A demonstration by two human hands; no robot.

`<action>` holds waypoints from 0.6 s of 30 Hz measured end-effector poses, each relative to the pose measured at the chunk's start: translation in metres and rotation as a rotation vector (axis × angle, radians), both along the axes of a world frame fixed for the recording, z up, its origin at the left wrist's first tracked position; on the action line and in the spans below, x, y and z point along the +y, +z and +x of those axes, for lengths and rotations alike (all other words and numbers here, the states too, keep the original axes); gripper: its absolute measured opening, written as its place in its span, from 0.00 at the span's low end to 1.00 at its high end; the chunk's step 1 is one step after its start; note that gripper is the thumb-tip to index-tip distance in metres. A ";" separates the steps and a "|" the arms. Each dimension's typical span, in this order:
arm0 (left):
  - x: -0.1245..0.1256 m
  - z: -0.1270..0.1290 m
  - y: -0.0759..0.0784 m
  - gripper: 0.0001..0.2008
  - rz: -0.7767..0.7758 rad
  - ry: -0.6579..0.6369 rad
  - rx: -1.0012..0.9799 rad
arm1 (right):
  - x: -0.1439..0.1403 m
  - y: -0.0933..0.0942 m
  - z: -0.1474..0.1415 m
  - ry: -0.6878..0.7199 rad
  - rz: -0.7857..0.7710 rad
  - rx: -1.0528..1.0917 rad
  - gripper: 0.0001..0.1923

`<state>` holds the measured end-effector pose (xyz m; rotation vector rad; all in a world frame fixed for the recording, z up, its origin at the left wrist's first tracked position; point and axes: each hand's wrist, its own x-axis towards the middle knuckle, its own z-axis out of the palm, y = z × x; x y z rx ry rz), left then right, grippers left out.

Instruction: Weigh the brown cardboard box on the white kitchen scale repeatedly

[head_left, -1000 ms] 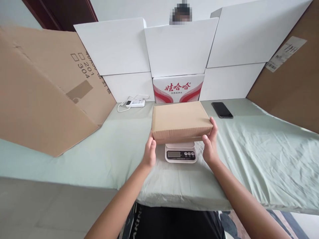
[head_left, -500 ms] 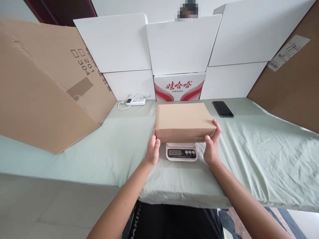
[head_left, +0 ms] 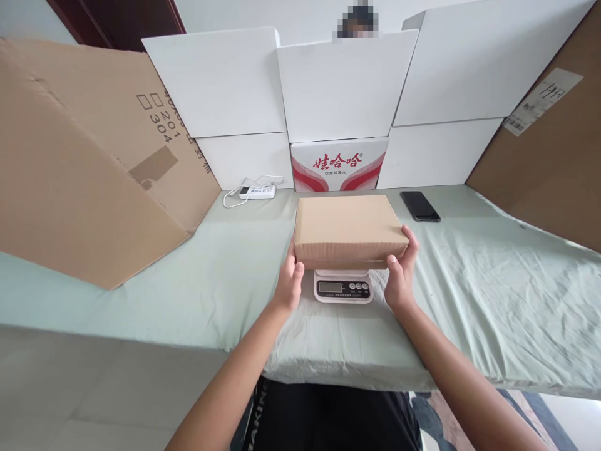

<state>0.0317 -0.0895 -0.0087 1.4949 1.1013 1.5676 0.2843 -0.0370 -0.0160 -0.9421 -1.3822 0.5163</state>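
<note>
A flat brown cardboard box (head_left: 348, 227) rests on a small white kitchen scale (head_left: 343, 287), whose display and buttons show below the box's near edge. My left hand (head_left: 290, 282) grips the box's near left corner. My right hand (head_left: 400, 274) grips its near right corner, thumb on the front face. Both hands hold the box level over the scale.
A pale green sheet (head_left: 469, 282) covers the table. A black phone (head_left: 419, 205) lies at the back right, a white power strip (head_left: 257, 191) at the back left. White boxes and a red-printed carton (head_left: 339, 164) line the back. Large brown cardboard sheets (head_left: 84, 169) lean at both sides.
The box has come down a little closer to the scale, and both hands have shifted slightly with it.
</note>
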 end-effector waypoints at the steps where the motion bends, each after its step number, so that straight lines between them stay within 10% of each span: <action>1: 0.000 0.000 0.000 0.41 0.006 -0.001 0.004 | 0.000 0.000 0.000 -0.002 -0.002 -0.001 0.38; 18: 0.006 -0.011 -0.017 0.48 -0.034 0.174 -0.043 | 0.008 0.003 0.007 -0.079 -0.075 0.227 0.38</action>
